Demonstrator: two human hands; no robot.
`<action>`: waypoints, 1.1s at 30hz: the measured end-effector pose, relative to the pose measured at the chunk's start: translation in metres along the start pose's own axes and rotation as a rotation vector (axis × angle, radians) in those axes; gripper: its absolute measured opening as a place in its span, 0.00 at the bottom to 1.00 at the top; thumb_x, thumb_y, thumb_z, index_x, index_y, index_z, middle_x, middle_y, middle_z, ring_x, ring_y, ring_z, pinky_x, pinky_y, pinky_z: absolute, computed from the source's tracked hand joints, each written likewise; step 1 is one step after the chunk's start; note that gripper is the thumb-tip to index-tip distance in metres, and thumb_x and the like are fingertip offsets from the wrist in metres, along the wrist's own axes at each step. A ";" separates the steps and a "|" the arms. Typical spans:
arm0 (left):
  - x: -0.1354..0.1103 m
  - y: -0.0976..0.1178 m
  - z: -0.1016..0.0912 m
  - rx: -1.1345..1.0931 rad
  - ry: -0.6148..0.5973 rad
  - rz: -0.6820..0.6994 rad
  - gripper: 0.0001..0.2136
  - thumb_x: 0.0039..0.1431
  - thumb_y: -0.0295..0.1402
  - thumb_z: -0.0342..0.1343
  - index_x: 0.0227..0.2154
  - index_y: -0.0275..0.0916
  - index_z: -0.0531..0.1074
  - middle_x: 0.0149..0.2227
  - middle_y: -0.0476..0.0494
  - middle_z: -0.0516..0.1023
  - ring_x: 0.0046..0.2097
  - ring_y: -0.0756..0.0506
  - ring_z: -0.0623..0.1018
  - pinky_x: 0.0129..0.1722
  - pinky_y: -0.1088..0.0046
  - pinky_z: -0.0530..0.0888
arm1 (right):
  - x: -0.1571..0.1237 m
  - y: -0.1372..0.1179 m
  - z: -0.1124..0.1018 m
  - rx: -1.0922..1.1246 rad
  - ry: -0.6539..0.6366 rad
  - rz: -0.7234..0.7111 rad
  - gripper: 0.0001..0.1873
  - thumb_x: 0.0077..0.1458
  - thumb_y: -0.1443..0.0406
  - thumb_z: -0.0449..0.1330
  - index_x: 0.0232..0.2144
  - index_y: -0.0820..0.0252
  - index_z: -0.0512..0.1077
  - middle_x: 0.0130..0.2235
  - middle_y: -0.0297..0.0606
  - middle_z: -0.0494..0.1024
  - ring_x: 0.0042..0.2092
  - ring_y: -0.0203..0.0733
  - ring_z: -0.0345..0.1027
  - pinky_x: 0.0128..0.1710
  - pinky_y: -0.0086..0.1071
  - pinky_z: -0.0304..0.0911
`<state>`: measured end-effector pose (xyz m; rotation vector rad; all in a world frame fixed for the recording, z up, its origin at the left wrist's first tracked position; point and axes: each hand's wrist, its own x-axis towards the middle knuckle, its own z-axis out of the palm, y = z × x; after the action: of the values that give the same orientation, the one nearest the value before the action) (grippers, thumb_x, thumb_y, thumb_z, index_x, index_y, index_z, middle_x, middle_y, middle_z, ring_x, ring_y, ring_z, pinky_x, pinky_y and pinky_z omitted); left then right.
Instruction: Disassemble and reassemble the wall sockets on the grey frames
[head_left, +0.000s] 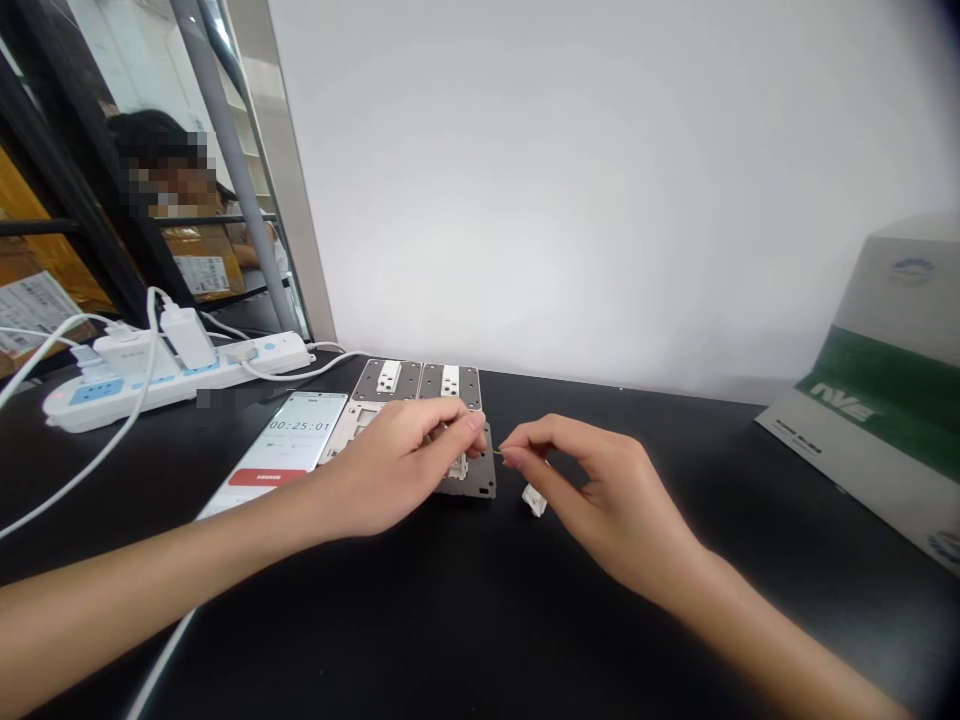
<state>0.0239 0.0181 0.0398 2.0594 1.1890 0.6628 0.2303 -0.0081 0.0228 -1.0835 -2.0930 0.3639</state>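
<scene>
Several flat grey panels with white inserts lie together on the black table. Two at the back, a left grey panel (403,384) and a right grey panel (469,388), each carry a white socket insert (450,380). My left hand (405,455) rests over the front grey panel (480,485), fingertips pinched together near its white insert (458,466); what they hold is hidden. To the right, my right hand (600,480) pinches a thin yellowish wire (496,452) between thumb and forefinger. Just below those fingers lies a small white plastic piece (534,500).
A phone (292,440) with a running timer lies left of the panels. Behind it stands a white power strip (187,375) with chargers and loose cables. A white-and-green box (862,390) stands at the right. A white wall (570,190) closes the back; a person (172,170) is beyond at left.
</scene>
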 end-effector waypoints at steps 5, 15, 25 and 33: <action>-0.002 -0.001 0.000 0.064 0.051 0.217 0.07 0.65 0.40 0.52 0.37 0.47 0.73 0.32 0.57 0.75 0.32 0.52 0.72 0.31 0.76 0.67 | 0.003 0.002 0.001 0.371 -0.041 0.296 0.10 0.60 0.57 0.58 0.33 0.55 0.74 0.30 0.30 0.77 0.34 0.35 0.70 0.34 0.27 0.65; 0.001 -0.001 0.003 -0.001 0.030 0.158 0.06 0.64 0.37 0.52 0.33 0.44 0.72 0.28 0.55 0.73 0.29 0.51 0.69 0.28 0.75 0.66 | 0.002 -0.001 0.003 0.194 -0.042 0.210 0.06 0.60 0.61 0.58 0.34 0.52 0.75 0.31 0.29 0.77 0.32 0.34 0.68 0.32 0.28 0.62; -0.005 -0.003 0.016 -0.061 0.103 0.122 0.09 0.65 0.39 0.51 0.35 0.42 0.73 0.31 0.51 0.77 0.32 0.49 0.74 0.31 0.73 0.68 | 0.001 -0.008 0.009 0.359 -0.011 0.325 0.04 0.55 0.64 0.61 0.30 0.55 0.77 0.29 0.31 0.78 0.31 0.36 0.70 0.32 0.29 0.65; -0.008 0.000 0.017 -0.037 0.191 0.205 0.05 0.64 0.35 0.53 0.35 0.44 0.73 0.26 0.56 0.71 0.27 0.53 0.70 0.27 0.76 0.66 | 0.005 -0.007 0.007 0.645 -0.065 0.372 0.11 0.56 0.60 0.62 0.27 0.60 0.76 0.25 0.31 0.75 0.29 0.33 0.68 0.32 0.28 0.65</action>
<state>0.0321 0.0058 0.0276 2.1417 1.0670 0.9901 0.2190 -0.0079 0.0238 -1.0514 -1.6240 1.1741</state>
